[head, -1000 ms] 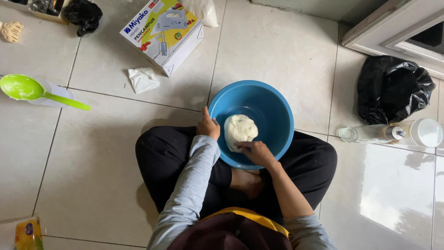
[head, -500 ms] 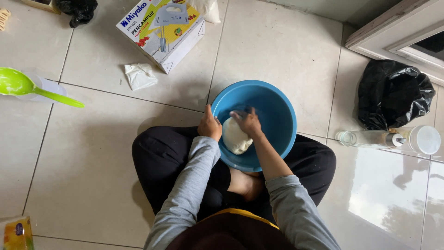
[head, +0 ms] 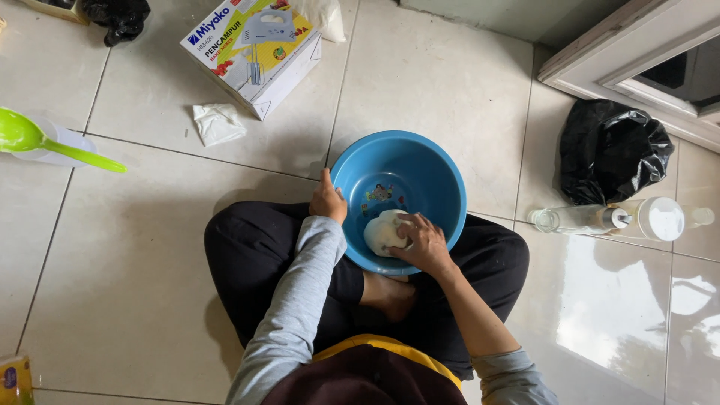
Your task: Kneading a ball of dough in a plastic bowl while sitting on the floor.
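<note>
A blue plastic bowl (head: 420,161) rests on the tiled floor against my crossed legs. Inside it, near the front wall, lies a pale lump of dough (head: 380,231). My right hand (head: 424,241) lies on the dough's right side, fingers curled over it and pressing down. My left hand (head: 328,201) grips the bowl's left rim, thumb on the outside.
A hand-mixer box (head: 251,52) lies behind the bowl to the left, with a crumpled white wrapper (head: 217,122) beside it. A green ladle (head: 45,142) lies on a clear lid at far left. A black plastic bag (head: 611,150), a clear bottle (head: 574,219) and a white-lidded jar (head: 664,219) stand at right.
The dough and my right hand have shifted from the bowl's middle toward its near wall. My left hand stays on the rim. The view has tilted slightly downward.
</note>
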